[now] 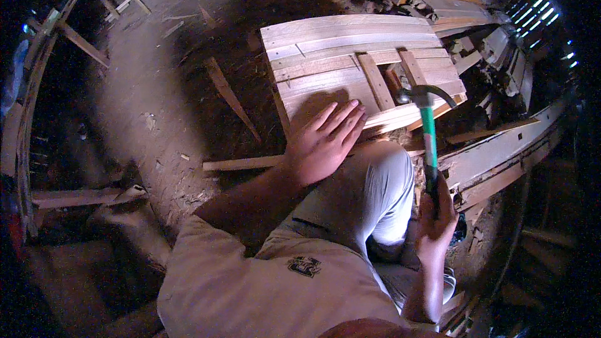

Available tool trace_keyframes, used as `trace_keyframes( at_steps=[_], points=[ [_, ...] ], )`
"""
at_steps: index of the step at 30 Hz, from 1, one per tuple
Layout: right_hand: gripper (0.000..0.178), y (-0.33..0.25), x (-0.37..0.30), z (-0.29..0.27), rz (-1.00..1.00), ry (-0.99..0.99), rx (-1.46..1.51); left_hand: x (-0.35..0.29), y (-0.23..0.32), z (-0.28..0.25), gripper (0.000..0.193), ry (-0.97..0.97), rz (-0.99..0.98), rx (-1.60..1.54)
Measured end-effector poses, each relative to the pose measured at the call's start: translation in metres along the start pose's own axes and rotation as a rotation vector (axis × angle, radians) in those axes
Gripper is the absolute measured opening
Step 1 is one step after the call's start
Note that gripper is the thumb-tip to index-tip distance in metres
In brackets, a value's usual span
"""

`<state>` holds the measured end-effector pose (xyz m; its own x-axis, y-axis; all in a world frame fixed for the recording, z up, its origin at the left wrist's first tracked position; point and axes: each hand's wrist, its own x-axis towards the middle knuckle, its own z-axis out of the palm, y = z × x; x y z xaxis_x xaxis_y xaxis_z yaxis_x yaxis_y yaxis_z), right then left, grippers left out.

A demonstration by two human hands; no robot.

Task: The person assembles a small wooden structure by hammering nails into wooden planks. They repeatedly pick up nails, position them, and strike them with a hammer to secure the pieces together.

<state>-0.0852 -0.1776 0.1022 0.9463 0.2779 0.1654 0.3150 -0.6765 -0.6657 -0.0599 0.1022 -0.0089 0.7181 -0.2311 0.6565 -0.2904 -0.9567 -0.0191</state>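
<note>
A slatted wooden panel (pixel 350 40) lies in front of me, made of several pale boards side by side. My left hand (pixel 328 138) rests on its near edge, fingers stretched out and slightly apart, holding nothing. In my right hand (pixel 436 219) is a claw hammer (pixel 428 128) with a green and black handle, held upright by the grip. The hammer's metal head is over the panel's near right corner, where two short wooden strips (pixel 375 81) lie crosswise beside a gap. Whether the head touches the wood I cannot tell. Small nails seem to stick up at the panel's left.
A long beam (pixel 501 147) runs along the right. Stacked planks (pixel 451 9) and offcuts lie at the far right. On the dirt floor (pixel 147 87) is a pointed wood scrap (pixel 228 94). A wooden frame (pixel 37 87) stands at the left. My bent knee (pixel 391 169) is close to the panel.
</note>
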Motion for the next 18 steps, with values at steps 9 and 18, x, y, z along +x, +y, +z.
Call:
trace_keyframes(
  at_steps=[9,18],
  points=[
    [0.042,-0.023,0.045,0.033,-0.269,-0.100,0.129,-0.073,-0.018,0.015,0.064,0.481,-0.549,-0.555],
    [0.039,-0.047,0.065,0.057,-0.281,-0.154,0.111,-0.045,-0.003,0.008,0.067,0.322,-0.868,-1.137]
  ],
)
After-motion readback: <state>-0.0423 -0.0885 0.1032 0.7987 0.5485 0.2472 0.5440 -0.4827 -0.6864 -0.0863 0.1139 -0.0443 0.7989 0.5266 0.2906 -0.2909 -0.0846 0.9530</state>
